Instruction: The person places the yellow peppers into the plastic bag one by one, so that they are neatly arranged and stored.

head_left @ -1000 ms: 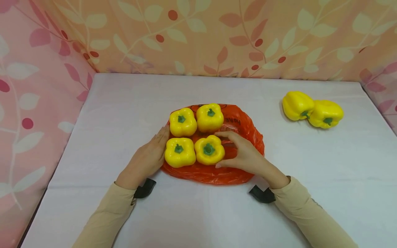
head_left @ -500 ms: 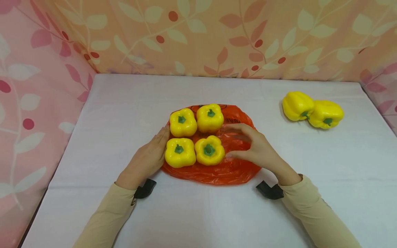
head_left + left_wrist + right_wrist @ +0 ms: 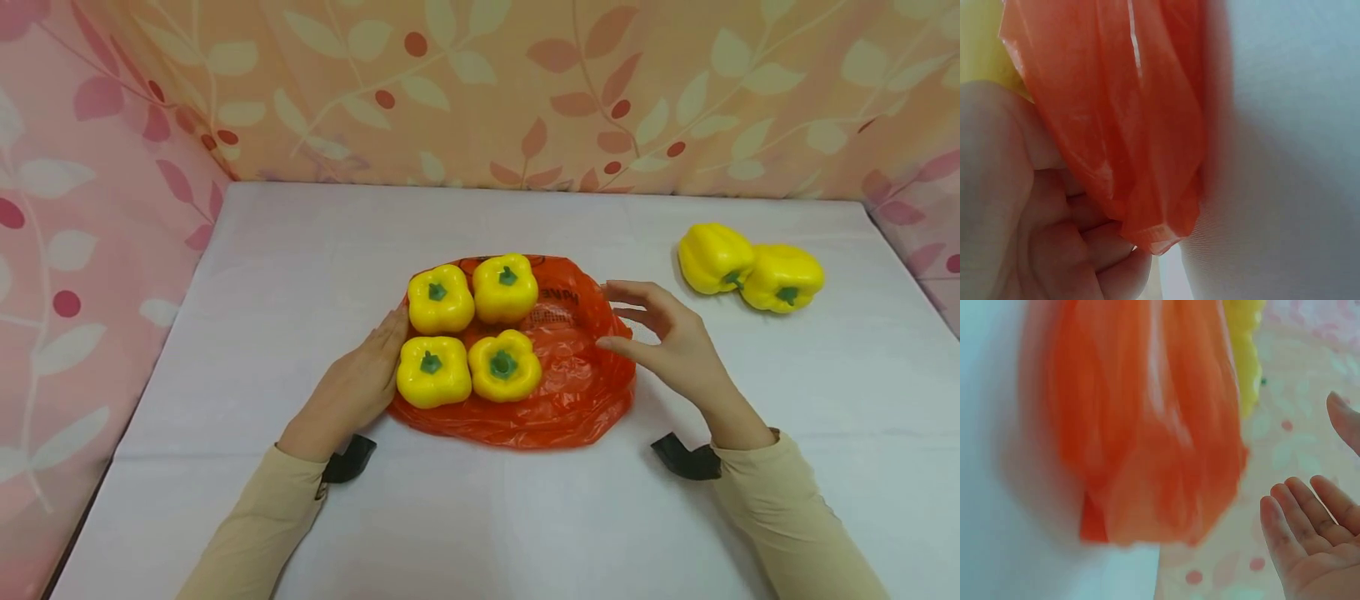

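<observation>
Several yellow bell peppers [image 3: 433,372] stand stem-up in two rows on the left part of a flattened red plastic bag [image 3: 562,375]. My left hand [image 3: 358,387] rests along the bag's left edge, its fingers extended beside the nearest peppers. In the left wrist view the red bag [image 3: 1116,125] hides part of the fingers, and the thumb lies near a pepper. My right hand [image 3: 667,342] hovers at the bag's right edge, thumb and fingers spread and nothing between them. The right wrist view shows its palm [image 3: 1322,556] apart from the bag.
Two more yellow bell peppers, one on its side [image 3: 716,258] and one touching it [image 3: 783,279], lie at the back right of the white-covered table [image 3: 480,517]. Floral curtains [image 3: 480,92] close off the back and sides. Dark devices [image 3: 686,458] sit at both wrists.
My right hand has drawn back from the front right pepper and moved rightward to the bag's edge, its fingers spread. The left hand and the peppers have kept their places.
</observation>
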`<state>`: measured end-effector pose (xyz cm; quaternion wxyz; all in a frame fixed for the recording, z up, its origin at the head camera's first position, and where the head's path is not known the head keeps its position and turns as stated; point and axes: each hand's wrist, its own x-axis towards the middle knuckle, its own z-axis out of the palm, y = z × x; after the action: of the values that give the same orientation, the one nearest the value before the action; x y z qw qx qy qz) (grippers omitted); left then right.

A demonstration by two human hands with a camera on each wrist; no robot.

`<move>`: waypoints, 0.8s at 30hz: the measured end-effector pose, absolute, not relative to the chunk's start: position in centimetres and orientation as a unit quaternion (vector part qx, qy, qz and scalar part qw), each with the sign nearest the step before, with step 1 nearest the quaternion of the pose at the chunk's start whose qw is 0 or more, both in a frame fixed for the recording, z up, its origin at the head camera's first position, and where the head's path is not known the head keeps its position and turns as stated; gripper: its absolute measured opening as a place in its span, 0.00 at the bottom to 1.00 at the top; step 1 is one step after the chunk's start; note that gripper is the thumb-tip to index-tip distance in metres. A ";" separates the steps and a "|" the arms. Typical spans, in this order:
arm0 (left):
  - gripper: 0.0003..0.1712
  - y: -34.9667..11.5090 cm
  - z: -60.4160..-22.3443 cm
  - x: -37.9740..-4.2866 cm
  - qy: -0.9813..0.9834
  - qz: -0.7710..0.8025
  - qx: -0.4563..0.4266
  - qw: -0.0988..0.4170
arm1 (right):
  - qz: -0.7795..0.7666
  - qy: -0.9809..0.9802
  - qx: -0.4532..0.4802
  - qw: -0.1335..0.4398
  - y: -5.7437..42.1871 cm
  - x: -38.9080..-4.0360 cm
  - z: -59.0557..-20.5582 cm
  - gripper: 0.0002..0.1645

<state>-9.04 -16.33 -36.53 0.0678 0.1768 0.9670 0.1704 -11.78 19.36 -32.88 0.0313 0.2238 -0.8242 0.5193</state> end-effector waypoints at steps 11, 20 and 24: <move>0.33 -16.4 -36.7 -9.1 0.966 0.173 0.179 0.067 | 0.528 -0.833 0.110 0.123 23.2 -11.7 -31.6 0.33; 0.33 -16.4 -36.5 -9.0 0.966 0.176 0.178 0.068 | 0.556 -0.811 0.042 0.177 26.0 -12.0 -31.9 0.31; 0.33 -16.4 -36.5 -8.9 0.966 0.177 0.175 0.071 | 0.642 -0.743 0.016 0.187 27.1 -12.2 -32.1 0.29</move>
<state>-8.94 -16.41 -36.47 0.0706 0.1748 0.9661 0.1767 -12.24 27.10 -32.05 0.1870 0.0158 -0.7430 0.6424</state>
